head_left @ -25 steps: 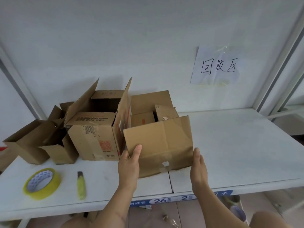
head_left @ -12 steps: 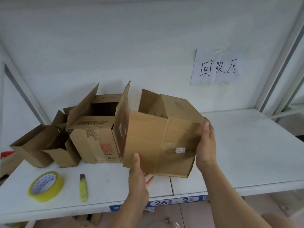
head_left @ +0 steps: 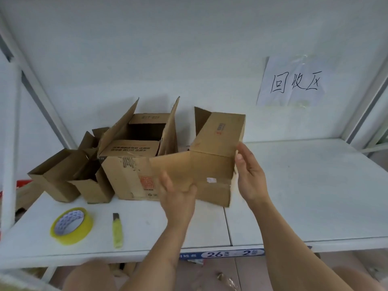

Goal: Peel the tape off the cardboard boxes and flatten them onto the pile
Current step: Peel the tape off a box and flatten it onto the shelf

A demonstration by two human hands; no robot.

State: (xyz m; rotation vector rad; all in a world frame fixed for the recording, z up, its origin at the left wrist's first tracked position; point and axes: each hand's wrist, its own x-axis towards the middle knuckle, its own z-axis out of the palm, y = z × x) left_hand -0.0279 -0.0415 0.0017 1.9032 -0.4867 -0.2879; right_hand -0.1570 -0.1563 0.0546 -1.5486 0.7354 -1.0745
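a smooth white bench [head_left: 304, 185], split by a seam and edged with a blue numbered label [head_left: 222, 253], sits inside a pale metal frame against a plain white wall carrying a creased paper sign [head_left: 291, 82] with handwritten characters. held tilted above the bench's middle is a plain brown corrugated cardboard box [head_left: 201, 164], the left hand [head_left: 178, 198] gripping its lower front edge and the right hand [head_left: 249, 175] curled around its right corner. to the left stand a larger printed open box [head_left: 130, 164] and smaller open boxes [head_left: 69, 177], with a glossy yellow tape roll [head_left: 71, 226] and a yellow-green utility knife [head_left: 117, 232] lying flat in front.
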